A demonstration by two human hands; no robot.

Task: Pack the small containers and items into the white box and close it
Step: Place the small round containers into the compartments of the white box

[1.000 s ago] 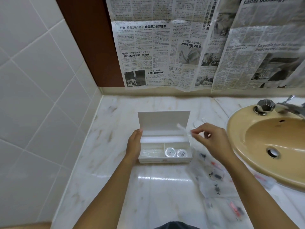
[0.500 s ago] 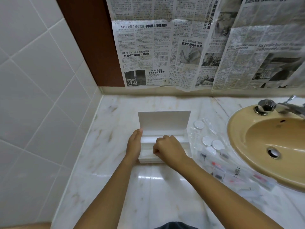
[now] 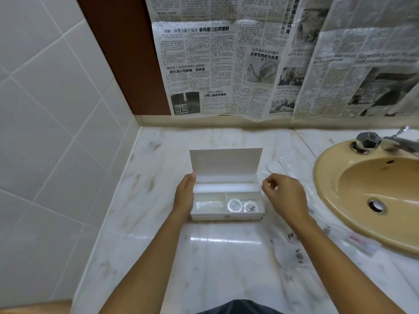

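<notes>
White box (image 3: 226,216) was set on the marble worktop (image 3: 226,257), lid raised. Two round clear containers (image 3: 234,205) were seen in its front right compartment, a clear packet (image 3: 208,205) in the front left. The left hand (image 3: 184,198) was laid straight-fingered against its left wall. The right hand (image 3: 285,196) was curled beside its right edge; any grip could not be told.

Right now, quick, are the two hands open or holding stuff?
Left hand: open, straight fingers resting against the white box.
Right hand: fingers curled beside the box; holding anything cannot be told.
</notes>
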